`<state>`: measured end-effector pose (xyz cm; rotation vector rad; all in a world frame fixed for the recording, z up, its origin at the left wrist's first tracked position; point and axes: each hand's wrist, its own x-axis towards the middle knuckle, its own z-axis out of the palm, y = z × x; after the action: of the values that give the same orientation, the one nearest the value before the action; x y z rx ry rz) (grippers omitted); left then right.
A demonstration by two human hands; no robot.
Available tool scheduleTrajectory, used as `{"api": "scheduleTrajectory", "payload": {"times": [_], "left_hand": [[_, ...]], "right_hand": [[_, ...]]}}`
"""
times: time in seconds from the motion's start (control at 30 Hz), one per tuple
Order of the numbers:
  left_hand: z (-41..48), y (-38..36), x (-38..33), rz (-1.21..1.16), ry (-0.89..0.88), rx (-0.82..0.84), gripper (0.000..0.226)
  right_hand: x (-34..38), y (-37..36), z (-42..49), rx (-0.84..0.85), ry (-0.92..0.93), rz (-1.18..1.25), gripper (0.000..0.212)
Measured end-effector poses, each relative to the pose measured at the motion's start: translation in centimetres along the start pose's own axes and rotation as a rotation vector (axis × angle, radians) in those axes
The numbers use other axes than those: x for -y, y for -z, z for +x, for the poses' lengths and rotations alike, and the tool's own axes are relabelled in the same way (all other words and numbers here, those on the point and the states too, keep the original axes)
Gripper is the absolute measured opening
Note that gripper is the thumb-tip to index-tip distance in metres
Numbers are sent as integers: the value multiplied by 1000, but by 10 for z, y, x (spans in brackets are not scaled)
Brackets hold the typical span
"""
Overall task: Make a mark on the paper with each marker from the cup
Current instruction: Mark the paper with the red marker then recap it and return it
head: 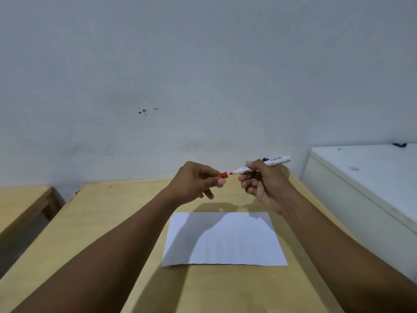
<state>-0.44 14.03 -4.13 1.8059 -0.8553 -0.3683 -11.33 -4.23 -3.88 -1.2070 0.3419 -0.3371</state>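
My right hand [262, 184] holds a white marker [277, 161] with a red tip pointing left, raised above the table. My left hand [196, 180] pinches the red cap [221, 175], which sits just off the tip, a small gap between them. Behind my right hand, the dark blue top of another marker [265, 159] shows; the cup is mostly hidden behind that hand. A blank white sheet of paper [225, 239] lies flat on the wooden table [108, 222] below both hands, partly in their shadow.
A white cabinet or box [365, 177] stands against the table's right side. A second wooden table [20, 206] is at the left, across a gap. A pale wall rises right behind the table's far edge.
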Motion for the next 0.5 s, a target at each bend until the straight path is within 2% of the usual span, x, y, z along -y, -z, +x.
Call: {"api": "scheduleTrajectory", "payload": {"times": [0.23,0.5], "left_hand": [[18,-25,-10,25,-30,56,19],[43,-47,-15,45,-78,59,18]], "right_hand": [[0,22,-4,-18,77,-67,20],[-6,39,7,-33,61,71,21]]}}
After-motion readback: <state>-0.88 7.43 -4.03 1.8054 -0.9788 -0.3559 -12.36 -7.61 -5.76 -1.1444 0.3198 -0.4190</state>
